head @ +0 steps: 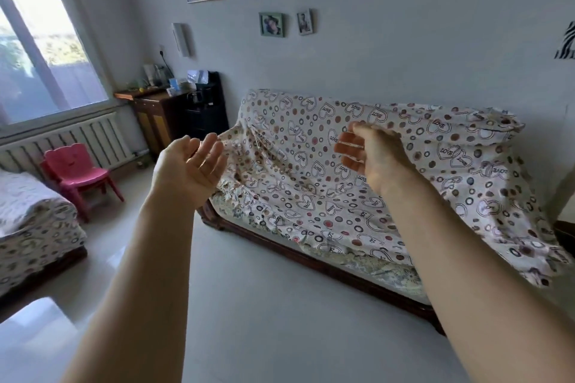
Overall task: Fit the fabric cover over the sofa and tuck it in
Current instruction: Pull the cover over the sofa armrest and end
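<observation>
Head view: the fabric cover point(311, 183) lies draped over the sofa point(323, 267). Its long axis runs along the sofa's length, parallel to the wall behind. It is rumpled across the backrest and seat, and its hem hangs unevenly at the sofa's front edge. In front of the sofa, the left hand point(189, 165) and right hand point(370, 155) hover released, fingers relaxed, grasping nothing.
</observation>
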A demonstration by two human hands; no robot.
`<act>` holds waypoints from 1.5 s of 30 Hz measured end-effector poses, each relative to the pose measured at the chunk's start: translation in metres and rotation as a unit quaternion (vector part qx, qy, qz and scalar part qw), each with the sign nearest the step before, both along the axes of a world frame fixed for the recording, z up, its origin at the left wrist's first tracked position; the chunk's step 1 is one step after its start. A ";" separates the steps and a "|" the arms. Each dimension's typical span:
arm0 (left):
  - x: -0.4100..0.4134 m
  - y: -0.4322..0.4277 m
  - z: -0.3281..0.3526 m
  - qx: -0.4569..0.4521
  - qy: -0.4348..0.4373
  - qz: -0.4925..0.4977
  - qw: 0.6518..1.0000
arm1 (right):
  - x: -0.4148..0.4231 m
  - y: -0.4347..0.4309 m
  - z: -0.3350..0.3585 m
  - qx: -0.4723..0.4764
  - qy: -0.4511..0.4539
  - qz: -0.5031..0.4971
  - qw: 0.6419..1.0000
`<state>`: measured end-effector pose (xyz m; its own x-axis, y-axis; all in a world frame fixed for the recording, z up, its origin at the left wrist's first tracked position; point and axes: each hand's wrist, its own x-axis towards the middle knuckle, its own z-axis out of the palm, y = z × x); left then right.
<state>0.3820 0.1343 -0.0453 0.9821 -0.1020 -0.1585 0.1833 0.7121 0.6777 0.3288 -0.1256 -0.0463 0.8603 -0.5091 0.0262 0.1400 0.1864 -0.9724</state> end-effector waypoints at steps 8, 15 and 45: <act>0.105 0.049 -0.021 -0.027 0.028 0.092 0.995 | 0.137 0.028 -0.027 0.017 0.004 0.055 0.998; 0.221 0.066 -0.024 -0.039 0.041 0.146 0.988 | 0.274 0.045 -0.028 0.009 0.009 0.113 0.994; 0.731 0.316 -0.022 0.060 0.029 0.187 0.980 | 0.825 0.295 -0.017 -0.043 -0.002 0.200 0.979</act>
<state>1.1132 0.4507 -0.0675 0.9362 0.2861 -0.2040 -0.0343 0.6521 0.7573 1.1542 0.1690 -0.0630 0.9901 -0.1277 0.0578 0.0763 0.1455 -0.9864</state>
